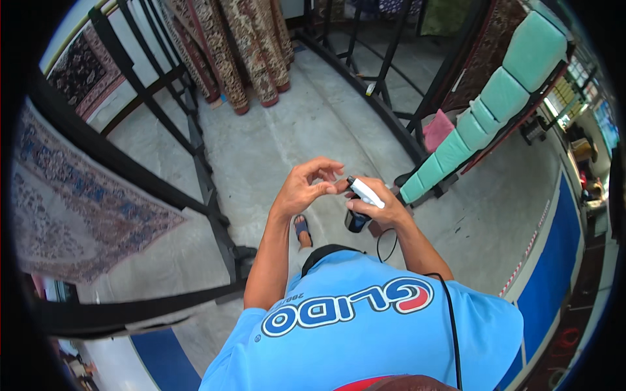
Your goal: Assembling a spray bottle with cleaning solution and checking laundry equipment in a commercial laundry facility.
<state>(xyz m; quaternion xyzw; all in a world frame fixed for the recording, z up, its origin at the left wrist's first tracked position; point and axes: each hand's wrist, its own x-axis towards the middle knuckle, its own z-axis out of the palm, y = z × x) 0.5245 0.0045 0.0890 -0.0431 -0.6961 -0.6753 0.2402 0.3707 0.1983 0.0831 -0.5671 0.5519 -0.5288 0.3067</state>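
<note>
In front of my chest, my right hand (388, 205) is closed around a white-and-black hand-held object (368, 193). Its white part slants up to a black tip, and a dark part shows below my fingers; its exact kind I cannot make out. Just left of the black tip, my left hand (306, 186) holds its fingers curved and apart from the thumb, with nothing visible between them. Below my right wrist hangs a thin black cable loop (387, 247); whether it joins the object is unclear.
Black metal frames (208, 189) stand left and ahead, with patterned rugs (98, 202) on the left one. Tall rolled or folded carpets (251, 45) hang at the far end. A pale green padded beam (469, 130) slopes along the right, a pink cloth (438, 130) beside it.
</note>
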